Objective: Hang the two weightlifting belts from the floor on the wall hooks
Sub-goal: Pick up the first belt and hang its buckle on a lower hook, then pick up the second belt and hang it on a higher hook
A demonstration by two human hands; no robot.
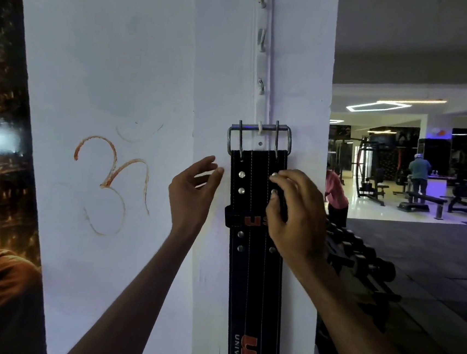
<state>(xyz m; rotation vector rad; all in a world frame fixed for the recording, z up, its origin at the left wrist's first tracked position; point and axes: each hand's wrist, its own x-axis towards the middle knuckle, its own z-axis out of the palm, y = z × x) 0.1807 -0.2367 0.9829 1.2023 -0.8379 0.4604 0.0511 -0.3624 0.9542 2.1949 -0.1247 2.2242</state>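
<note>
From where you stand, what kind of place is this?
Most likely a gym. A black weightlifting belt hangs by its buckle from a wall hook, a rack of dumbbells runs along the floor on the right, and weight machines and a bench stand in the lit hall behind.

Two bare forearms in view, both uncovered from the lower frame edge up to the wrists: no sleeve, cuff, glove, strap or wrap visible. Bare left hand: no ring, no watch, no band at the wrist. Bare right hand: same, nothing worn on fingers or wrist. Fingernails short, unpainted. Nothing of torso or clothing shows; upper arms out of frame.
</note>
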